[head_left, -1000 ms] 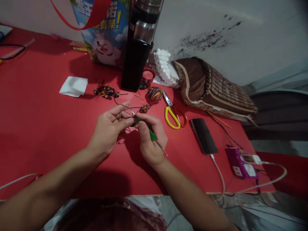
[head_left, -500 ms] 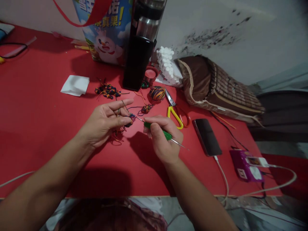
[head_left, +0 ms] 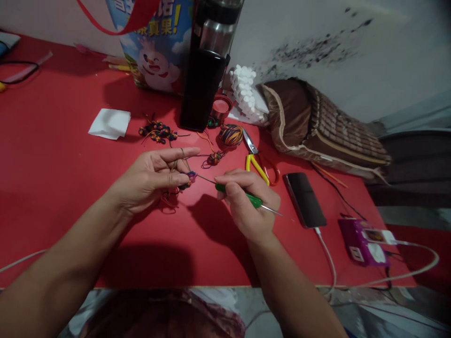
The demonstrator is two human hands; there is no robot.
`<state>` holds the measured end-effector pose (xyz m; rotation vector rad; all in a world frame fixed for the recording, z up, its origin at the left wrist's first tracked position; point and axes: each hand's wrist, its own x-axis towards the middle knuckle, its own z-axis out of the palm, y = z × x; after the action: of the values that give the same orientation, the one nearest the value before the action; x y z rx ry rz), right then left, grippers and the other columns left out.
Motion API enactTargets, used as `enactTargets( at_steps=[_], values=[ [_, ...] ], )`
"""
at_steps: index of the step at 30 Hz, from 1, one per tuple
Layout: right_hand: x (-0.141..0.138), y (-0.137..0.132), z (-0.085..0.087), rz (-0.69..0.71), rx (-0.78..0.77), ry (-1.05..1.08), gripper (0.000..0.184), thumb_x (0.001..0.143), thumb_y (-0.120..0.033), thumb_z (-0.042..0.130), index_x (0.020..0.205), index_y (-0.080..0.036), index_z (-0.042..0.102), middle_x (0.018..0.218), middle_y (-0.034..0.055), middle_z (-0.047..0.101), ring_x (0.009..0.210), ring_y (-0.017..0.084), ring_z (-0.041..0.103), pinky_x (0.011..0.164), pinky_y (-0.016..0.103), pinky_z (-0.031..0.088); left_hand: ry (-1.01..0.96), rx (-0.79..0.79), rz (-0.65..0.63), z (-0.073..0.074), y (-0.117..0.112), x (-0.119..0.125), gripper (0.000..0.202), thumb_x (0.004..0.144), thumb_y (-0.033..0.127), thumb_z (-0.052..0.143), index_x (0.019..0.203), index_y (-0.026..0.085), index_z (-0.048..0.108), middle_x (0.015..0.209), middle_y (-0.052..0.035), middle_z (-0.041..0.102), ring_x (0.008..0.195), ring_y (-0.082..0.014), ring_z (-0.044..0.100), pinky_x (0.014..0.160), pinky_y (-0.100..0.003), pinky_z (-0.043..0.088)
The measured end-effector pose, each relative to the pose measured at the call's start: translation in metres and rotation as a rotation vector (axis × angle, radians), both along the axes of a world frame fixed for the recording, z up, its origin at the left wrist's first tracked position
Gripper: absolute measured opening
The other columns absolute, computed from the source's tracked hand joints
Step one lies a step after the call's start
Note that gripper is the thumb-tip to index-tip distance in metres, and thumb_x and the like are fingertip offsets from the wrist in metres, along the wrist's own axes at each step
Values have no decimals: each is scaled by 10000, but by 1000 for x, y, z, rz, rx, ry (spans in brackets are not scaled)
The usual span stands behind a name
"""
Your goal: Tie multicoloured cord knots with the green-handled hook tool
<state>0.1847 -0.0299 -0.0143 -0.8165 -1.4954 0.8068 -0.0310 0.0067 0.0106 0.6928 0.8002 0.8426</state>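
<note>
My left hand (head_left: 150, 180) pinches a small multicoloured crochet piece (head_left: 190, 178) between thumb and fingers, with a thread running up over its raised index finger. In my right hand (head_left: 248, 199) is a crochet hook with a green handle (head_left: 255, 201), its bare metal end pointing back past the palm. The hook's thin shaft reaches left to the piece's edge; whether the tip sits inside a loop is too small to tell. Loose thread ends dangle beneath my left hand. Beyond the hands lie a small tangle of yarn (head_left: 214, 158) and a ball of variegated yarn (head_left: 230, 135).
Scissors (head_left: 257, 162) with yellow and red handles lie right of the yarn ball. A finished-looking crochet cluster (head_left: 158, 131) and a folded white paper (head_left: 110, 124) are at left. A phone (head_left: 305, 199) on a cable, a purple box (head_left: 362, 241) and a black upright object (head_left: 200, 94) stand around.
My right hand has moved right and slightly down, drawing the hook away from my left hand. The left hand and the crochet piece have barely shifted.
</note>
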Motion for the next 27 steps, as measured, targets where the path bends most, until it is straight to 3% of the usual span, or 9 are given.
enactTargets(
  at_steps=[3,11,15,19,22,27],
  values=[
    [2,-1,1,13,-40,41,170,1034,-205,705,1091,-274,850,816,0,763,718,137,694,670,298,553,-12,-17,-55,0,0,-2,634,694,156,957,1307,204,803,743,26,710,420,-131,629,399,-279,592],
    [0,0,0,53,-193,211,116,1011,-308,754,1007,-282,867,789,9,758,628,125,647,556,276,477,-24,43,-72,-2,1,-2,568,690,165,957,1244,179,835,763,14,701,446,-112,632,429,-250,597],
    [-12,3,-1,111,-339,406,151,988,-387,773,947,-260,845,652,-25,668,509,93,517,491,245,391,40,97,60,-4,-4,8,616,712,159,962,1306,229,819,768,21,714,499,-104,657,479,-218,597],
    [-26,6,-2,108,-509,584,198,953,-440,786,920,-245,789,568,-69,579,459,70,389,519,235,417,90,214,279,-5,-11,23,559,676,61,953,1209,198,855,731,32,713,649,-79,693,647,-157,602],
    [-31,7,-2,85,-572,625,218,927,-454,801,937,-238,774,597,-66,586,483,73,403,522,225,431,131,246,313,-7,-14,30,555,691,68,942,1222,195,849,783,14,754,724,-94,713,699,-173,615],
    [-33,5,-2,75,-545,637,200,920,-433,815,951,-236,804,641,-47,640,521,71,458,541,214,440,165,264,301,-10,-17,33,571,734,125,940,1288,191,817,821,2,769,742,-102,714,703,-188,619]
  ],
)
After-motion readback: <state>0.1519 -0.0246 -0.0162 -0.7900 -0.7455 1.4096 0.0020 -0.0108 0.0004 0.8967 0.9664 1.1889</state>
